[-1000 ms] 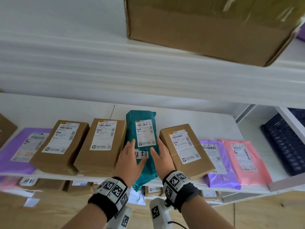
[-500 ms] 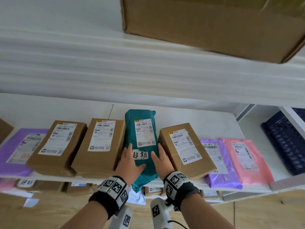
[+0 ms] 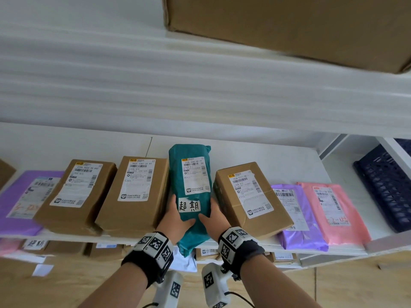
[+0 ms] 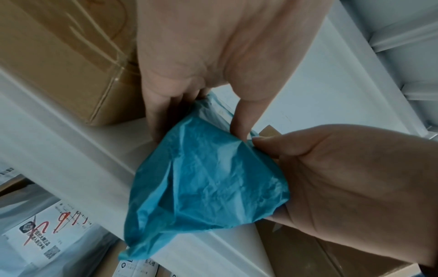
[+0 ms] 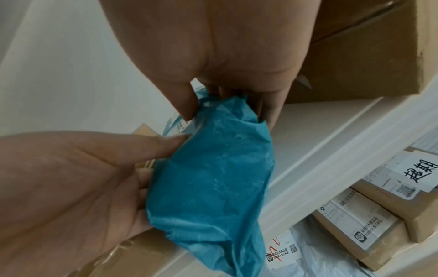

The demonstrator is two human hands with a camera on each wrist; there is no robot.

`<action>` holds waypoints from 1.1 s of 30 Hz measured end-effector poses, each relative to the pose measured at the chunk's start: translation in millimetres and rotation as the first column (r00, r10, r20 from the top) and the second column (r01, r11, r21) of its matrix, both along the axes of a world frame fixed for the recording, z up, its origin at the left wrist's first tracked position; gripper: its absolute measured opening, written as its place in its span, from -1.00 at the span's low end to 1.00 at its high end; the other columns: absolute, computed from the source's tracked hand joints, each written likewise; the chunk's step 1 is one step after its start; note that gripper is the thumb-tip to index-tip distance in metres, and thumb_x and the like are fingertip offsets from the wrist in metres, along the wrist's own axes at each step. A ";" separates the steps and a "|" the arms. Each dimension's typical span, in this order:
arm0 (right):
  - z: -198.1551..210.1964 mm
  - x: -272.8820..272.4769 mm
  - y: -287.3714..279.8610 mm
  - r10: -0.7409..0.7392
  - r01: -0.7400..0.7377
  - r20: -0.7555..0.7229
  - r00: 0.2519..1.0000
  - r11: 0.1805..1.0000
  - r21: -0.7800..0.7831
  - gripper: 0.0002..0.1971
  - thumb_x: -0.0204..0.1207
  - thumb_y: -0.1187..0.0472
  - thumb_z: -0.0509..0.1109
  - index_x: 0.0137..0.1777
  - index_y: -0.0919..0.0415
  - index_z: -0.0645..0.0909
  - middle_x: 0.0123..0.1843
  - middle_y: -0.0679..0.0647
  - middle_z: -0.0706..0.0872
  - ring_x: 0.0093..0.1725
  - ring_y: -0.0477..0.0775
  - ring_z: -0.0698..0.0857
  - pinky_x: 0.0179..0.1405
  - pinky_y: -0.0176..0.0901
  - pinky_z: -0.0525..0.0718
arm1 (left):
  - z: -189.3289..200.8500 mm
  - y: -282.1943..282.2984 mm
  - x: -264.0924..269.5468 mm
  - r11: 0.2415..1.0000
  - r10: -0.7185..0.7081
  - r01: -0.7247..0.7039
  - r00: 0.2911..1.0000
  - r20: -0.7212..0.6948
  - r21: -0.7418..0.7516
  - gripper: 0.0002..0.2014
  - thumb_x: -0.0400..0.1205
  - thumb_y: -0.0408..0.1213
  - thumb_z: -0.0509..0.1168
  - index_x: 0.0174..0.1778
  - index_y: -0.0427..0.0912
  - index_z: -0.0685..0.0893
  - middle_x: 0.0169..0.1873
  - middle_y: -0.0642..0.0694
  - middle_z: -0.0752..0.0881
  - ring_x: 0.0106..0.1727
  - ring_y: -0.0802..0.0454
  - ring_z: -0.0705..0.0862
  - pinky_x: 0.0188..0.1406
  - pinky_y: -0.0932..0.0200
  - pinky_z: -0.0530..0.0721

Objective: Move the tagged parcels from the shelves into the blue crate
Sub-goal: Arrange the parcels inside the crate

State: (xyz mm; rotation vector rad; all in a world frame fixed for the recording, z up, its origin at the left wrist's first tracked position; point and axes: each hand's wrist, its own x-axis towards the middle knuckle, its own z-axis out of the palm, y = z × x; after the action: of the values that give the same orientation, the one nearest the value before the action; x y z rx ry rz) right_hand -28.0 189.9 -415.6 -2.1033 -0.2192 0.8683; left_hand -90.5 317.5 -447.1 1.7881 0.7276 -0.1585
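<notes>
Left hand (image 3: pixel 175 215) and right hand (image 3: pixel 214 215): fingers curled about the near end of a teal soft-plastic mailer parcel (image 3: pixel 192 174), thumbs on top beside its handwritten white tag (image 3: pixel 189 205). Parcel lies on the white shelf board (image 3: pixel 278 156) between two brown cardboard boxes (image 3: pixel 135 192), its loose end overhanging the front edge. Handling, as judged: light, limp, crinkly, somewhat slick; grip the filled body, not the empty flap. Dark blue slotted crate (image 3: pixel 387 192) stands well apart at right; further parcels sit on the shelf below.
</notes>
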 end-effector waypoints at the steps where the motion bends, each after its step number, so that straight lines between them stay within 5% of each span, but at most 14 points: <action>1: -0.4 0.2 0.0 0.006 -0.006 0.007 1.000 1.000 -0.006 -0.35 0.64 0.27 0.26 0.67 0.07 0.09 0.47 0.12 0.54 0.36 0.15 0.58 0.32 -0.12 0.53 | -1.7 0.6 -0.4 1.000 0.002 -0.002 1.000 0.012 -0.002 -0.05 0.49 -0.29 0.52 0.67 -0.05 0.03 0.36 -0.05 0.62 0.32 0.04 0.63 0.36 -0.08 0.60; 5: 0.9 -1.2 -2.8 -0.002 0.002 0.025 1.000 1.000 0.018 -0.35 0.63 0.30 0.28 0.66 0.06 0.10 0.47 0.10 0.53 0.37 0.11 0.56 0.28 -0.18 0.51 | 5.1 -0.7 -4.3 0.999 0.031 -0.031 0.998 0.059 0.005 -0.03 0.39 -0.20 0.58 0.63 -0.02 0.14 0.31 0.00 0.65 0.28 0.07 0.65 0.32 -0.06 0.63; 9: 3.5 -2.6 -4.1 -0.032 0.030 0.048 0.998 0.998 0.053 -0.40 0.64 0.32 0.26 0.64 0.09 0.16 0.46 0.08 0.55 0.35 0.07 0.56 0.20 -0.27 0.48 | 25.1 -6.1 -7.5 0.997 0.067 -0.070 0.993 0.101 0.033 -0.14 0.46 -0.34 0.55 0.60 -0.06 0.20 0.11 0.13 0.61 0.13 0.11 0.62 0.15 0.17 0.58; 22: 24.2 -13.2 -7.5 -0.060 0.029 0.132 0.989 0.973 0.230 -0.42 0.60 0.40 0.28 0.59 0.06 0.27 0.39 -0.04 0.59 0.32 -0.07 0.57 0.33 -0.18 0.56 | 57.9 -11.9 -26.5 0.989 0.115 -0.130 0.975 0.191 0.070 -0.19 0.48 -0.33 0.54 0.60 -0.10 0.25 0.26 0.03 0.58 0.22 0.11 0.59 0.21 0.13 0.64; 29: 41.6 -25.2 -14.5 -0.102 0.055 0.125 0.987 0.942 0.332 -0.48 0.56 0.44 0.32 0.36 -0.14 0.35 0.29 -0.08 0.63 0.33 -0.02 0.62 0.36 0.09 0.62 | 79.1 -18.9 -42.1 0.991 0.103 -0.122 0.963 0.249 0.062 -0.17 0.47 -0.30 0.55 0.60 -0.03 0.25 0.37 0.03 0.56 0.21 0.16 0.59 0.19 0.12 0.67; 33: 58.0 -32.5 -23.1 -0.116 0.068 0.107 0.987 0.926 0.372 -0.41 0.57 0.41 0.35 0.54 0.01 0.33 0.38 -0.01 0.61 0.35 0.04 0.62 0.31 0.16 0.65 | 93.8 -24.7 -50.8 0.991 0.099 -0.123 0.946 0.308 0.059 -0.18 0.45 -0.30 0.56 0.58 -0.01 0.28 0.40 0.04 0.56 0.29 0.10 0.60 0.26 0.00 0.67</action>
State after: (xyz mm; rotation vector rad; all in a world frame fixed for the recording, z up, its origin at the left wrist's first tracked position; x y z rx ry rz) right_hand -60.5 166.7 -357.6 -1.8005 -0.3216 0.5839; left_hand -141.4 292.8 -353.4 1.7874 0.6157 0.2208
